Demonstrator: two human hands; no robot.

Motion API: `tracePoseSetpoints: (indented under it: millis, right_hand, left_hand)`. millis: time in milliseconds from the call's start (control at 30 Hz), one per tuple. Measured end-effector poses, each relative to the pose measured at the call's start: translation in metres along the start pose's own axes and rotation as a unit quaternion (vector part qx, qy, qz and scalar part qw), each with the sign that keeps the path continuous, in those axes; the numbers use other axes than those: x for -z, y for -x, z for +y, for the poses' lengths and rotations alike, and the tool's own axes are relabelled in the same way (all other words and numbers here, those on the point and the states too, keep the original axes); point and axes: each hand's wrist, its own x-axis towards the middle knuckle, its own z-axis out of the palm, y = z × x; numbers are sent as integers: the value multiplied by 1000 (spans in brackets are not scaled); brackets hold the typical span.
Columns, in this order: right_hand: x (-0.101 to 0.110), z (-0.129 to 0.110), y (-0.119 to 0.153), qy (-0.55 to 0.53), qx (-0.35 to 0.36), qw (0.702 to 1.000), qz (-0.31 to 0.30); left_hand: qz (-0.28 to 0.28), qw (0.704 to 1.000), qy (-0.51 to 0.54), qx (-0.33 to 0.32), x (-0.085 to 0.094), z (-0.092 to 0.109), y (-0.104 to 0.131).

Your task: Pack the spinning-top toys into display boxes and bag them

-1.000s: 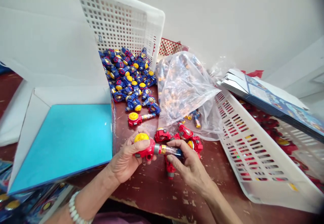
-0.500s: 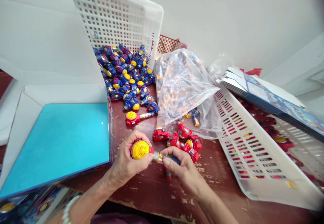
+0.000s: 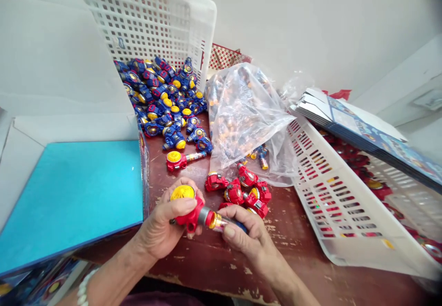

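Note:
My left hand [image 3: 169, 218] is closed around a red toy body with a yellow round cap [image 3: 193, 214], its grey collar pointing right. In my right hand [image 3: 248, 232] I pinch a clear tube with a yellow rim and a blue end [image 3: 221, 223]. The tube's yellow rim meets the red end of the toy body; I cannot tell whether they are joined. Behind my hands lie several loose red toy bodies [image 3: 235, 191]. A red toy with a tube attached [image 3: 179, 160] rests farther back on the left.
Blue toy bodies [image 3: 162, 94] spill from a tipped white basket [image 3: 159, 15]. A clear plastic bag [image 3: 245, 117] holds many tubes. At right, a white basket [image 3: 331, 204] contains red toys, with flat printed boxes [image 3: 366, 131] on top. An open box [image 3: 96, 177] stands left on the brown table [image 3: 207, 269].
The red toy body has turned in my left hand, showing its side and collar. The tube has tilted, its right end lower. The whole view has shifted slightly.

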Motion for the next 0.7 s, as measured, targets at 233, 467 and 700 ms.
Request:
tracePoseSetpoints:
  millis: [233, 467, 700]
  right_hand:
    - [7, 4, -15, -162, -133, 976, -63]
    - [1, 12, -9, 287, 174, 934, 122]
    - [10, 5, -15, 67, -56, 996, -30]
  left_hand:
    - [-3, 942, -280, -184, 7, -5, -7]
    - [16, 991, -127, -31, 9, -3, -12]
    - [-7, 936, -284, -207, 4, -1, -8]
